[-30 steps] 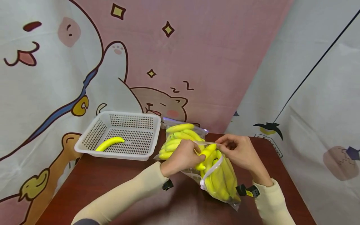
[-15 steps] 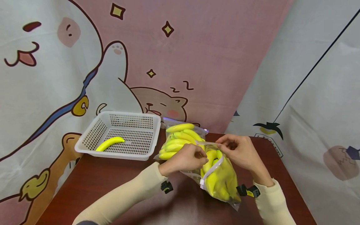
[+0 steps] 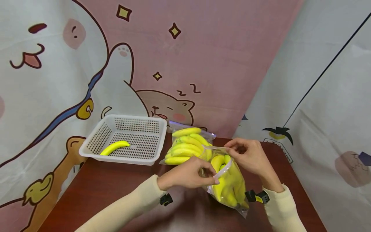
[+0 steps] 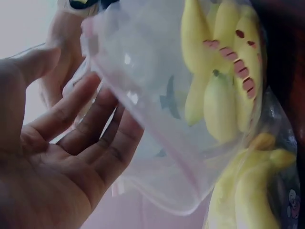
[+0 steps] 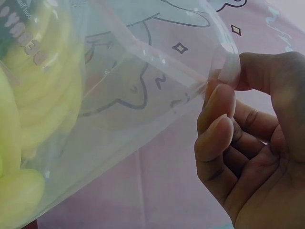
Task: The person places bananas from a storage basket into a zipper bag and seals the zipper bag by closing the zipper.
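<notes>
A clear zip bag (image 3: 232,190) with several yellow bananas in it leans on the table, its mouth spread. My right hand (image 3: 249,154) pinches the far corner of that mouth; in the right wrist view the thumb and index finger (image 5: 221,98) grip the zip strip. My left hand (image 3: 188,174) is at the near side of the mouth, holding no banana. In the left wrist view its thumb stands apart from loosely bent fingers, and the fingertips (image 4: 131,121) lie right at the zip edge. Bananas (image 4: 221,105) show through the film.
Behind the bag lies a second zip bag (image 3: 188,141) filled with bananas, with a purple strip. To the left stands a white plastic basket (image 3: 160,141) with one banana (image 3: 115,147) in it. A printed cloth (image 3: 214,64) hangs behind the brown table (image 3: 116,183).
My left hand has let go of a banana inside the bag's mouth, then moved nearer and down to the zip edge. The right hand has kept its pinch.
</notes>
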`<state>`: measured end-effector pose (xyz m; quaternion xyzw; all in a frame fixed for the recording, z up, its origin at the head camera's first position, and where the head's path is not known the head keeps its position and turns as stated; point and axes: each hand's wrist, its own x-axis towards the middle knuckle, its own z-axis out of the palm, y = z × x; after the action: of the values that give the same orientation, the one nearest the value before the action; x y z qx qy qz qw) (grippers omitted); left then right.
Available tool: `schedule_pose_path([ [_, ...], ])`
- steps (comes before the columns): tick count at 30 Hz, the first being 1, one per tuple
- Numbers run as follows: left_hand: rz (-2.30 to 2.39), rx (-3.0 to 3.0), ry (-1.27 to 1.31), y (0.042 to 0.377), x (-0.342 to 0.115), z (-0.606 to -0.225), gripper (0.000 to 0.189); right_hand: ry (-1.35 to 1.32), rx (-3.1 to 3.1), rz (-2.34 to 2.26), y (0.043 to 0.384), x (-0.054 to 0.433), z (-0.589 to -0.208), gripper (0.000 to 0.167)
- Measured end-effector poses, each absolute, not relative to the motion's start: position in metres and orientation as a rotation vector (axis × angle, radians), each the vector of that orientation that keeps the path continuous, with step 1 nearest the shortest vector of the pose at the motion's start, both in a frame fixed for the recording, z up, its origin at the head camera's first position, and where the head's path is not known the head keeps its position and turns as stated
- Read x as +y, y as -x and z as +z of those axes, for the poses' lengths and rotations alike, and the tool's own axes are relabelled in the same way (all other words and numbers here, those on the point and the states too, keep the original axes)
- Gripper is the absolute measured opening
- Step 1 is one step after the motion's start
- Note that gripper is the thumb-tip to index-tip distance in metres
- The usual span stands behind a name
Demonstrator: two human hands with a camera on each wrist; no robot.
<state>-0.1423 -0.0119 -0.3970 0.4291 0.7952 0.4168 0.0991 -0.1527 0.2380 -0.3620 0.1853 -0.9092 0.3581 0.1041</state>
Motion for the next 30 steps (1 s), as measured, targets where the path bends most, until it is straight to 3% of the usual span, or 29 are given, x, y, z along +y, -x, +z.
schedule_pose_path([
  [6, 1.098, 2.46, -1.38, 0.134, -0.009, -0.401, 0.007, -0.476, -2.698, 1.057, 0.153, 0.24, -0.36, 0.003],
  [15, 1.208, 2.553, -1.453, 0.134, -0.012, -0.39, 0.007, -0.351, -2.764, 0.86, 0.148, 0.256, -0.348, 0.01],
  [25, 1.126, 2.757, -1.769, 0.144, -0.027, -0.369, 0.01, -0.089, -2.982, 0.738, 0.154, 0.273, -0.334, 0.031],
  [30, 1.002, 2.783, -1.917, 0.148, -0.035, -0.364, 0.009, -0.135, -2.936, 0.758, 0.158, 0.273, -0.335, 0.026],
])
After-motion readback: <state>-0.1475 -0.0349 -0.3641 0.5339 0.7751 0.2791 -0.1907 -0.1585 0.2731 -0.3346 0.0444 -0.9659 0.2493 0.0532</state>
